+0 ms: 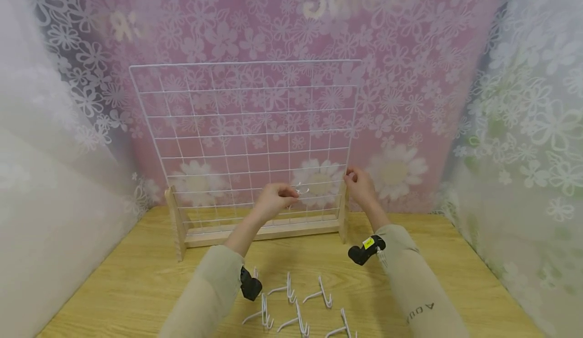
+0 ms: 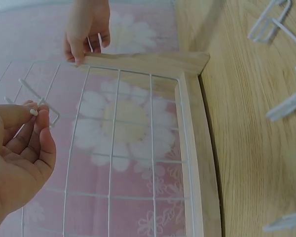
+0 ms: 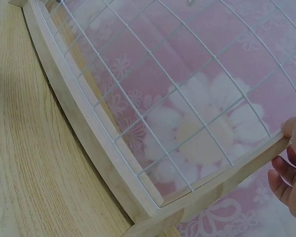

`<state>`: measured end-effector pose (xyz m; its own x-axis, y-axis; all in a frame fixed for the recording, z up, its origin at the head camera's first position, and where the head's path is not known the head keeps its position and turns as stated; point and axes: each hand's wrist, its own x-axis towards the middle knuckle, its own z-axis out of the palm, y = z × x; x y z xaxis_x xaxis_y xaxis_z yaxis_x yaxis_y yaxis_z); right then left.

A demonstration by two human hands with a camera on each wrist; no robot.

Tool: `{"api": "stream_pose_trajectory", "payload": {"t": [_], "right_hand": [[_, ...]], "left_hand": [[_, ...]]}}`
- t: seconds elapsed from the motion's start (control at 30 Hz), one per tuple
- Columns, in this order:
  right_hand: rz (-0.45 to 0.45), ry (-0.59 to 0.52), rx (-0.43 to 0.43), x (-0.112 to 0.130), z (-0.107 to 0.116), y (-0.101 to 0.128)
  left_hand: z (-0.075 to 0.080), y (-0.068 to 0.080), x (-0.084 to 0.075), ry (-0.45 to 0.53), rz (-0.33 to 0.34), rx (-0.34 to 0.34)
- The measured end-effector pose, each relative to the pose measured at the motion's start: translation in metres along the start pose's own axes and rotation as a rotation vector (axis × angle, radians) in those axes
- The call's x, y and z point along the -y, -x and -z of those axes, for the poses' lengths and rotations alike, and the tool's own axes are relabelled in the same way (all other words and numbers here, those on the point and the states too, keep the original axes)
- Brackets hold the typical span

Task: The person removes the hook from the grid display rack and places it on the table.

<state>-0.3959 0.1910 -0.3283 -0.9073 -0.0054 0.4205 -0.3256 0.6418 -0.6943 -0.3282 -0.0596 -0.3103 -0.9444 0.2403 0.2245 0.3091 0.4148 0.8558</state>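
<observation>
My left hand pinches a white wire display hook by its small tip between thumb and fingers. The hook's bar lies close against the white wire grid panel, low and right of centre. At the panel's right edge my right hand grips the wire rim just above the wooden upright, thumb in front and fingers curled behind, as the right wrist view also shows. The panel stands upright in a wooden stand.
Several white hooks lie on the wood-grain table in front of the stand, between my forearms. A pink flowered curtain hangs close behind the panel. Pale flowered sheets close in both sides.
</observation>
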Motion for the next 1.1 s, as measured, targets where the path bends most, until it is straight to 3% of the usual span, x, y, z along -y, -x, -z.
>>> {"api": "stream_pose_trajectory", "payload": {"t": [0.37, 0.73, 1.1], "right_hand": [[0.008, 0.005, -0.002, 0.001, 0.000, -0.001], [0.012, -0.006, -0.005, 0.000, 0.000, -0.001], [0.012, -0.001, -0.018, 0.001, 0.000, 0.000]], "left_hand": [[0.016, 0.013, 0.010, -0.065, 0.014, 0.066], [0.015, 0.027, 0.021, -0.064, -0.041, 0.165], [0.021, 0.042, 0.032, -0.070, -0.087, 0.187]]}}
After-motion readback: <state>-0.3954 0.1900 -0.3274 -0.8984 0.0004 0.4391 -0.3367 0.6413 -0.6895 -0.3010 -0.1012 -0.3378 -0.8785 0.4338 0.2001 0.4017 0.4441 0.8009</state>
